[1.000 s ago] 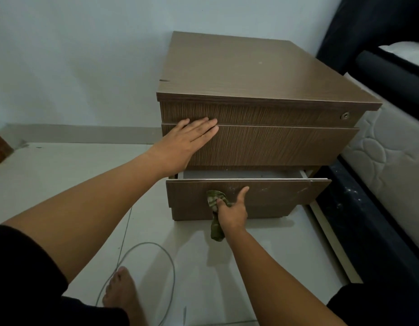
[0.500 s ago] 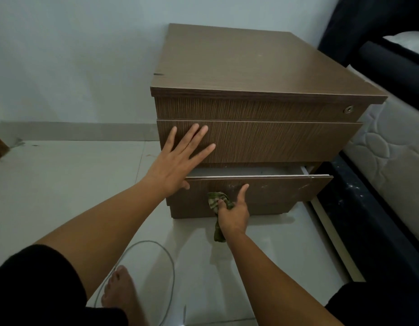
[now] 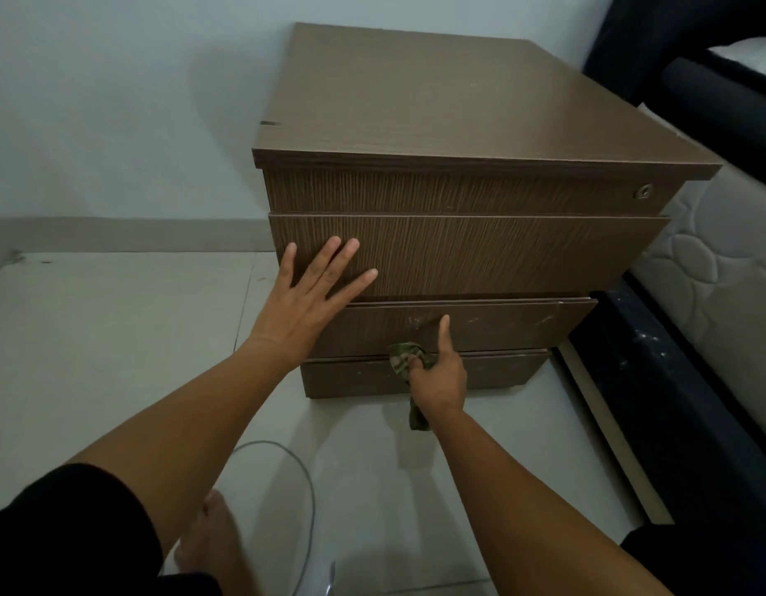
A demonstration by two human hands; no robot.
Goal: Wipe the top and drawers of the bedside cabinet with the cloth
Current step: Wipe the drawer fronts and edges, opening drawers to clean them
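A brown wood-grain bedside cabinet point(image 3: 458, 96) stands on the floor against the wall. My left hand point(image 3: 312, 294) lies flat with spread fingers on the left end of the middle drawer front point(image 3: 501, 255). My right hand point(image 3: 437, 376) grips a green patterned cloth point(image 3: 400, 357), thumb pointing up against the lower drawer front point(image 3: 501, 324), which is almost flush with the cabinet. One end of the cloth hangs below my wrist. A round lock point(image 3: 643, 191) sits at the right of the top drawer front.
A bed with a quilted mattress point(image 3: 716, 268) and dark frame point(image 3: 673, 393) stands right beside the cabinet. A grey cable point(image 3: 303, 475) loops over the pale tiled floor by my bare foot point(image 3: 213, 548). The white wall runs behind.
The lower drawer, open a second ago, has slid in under my right hand. My left hand has slipped down from the top drawer to the middle drawer front.
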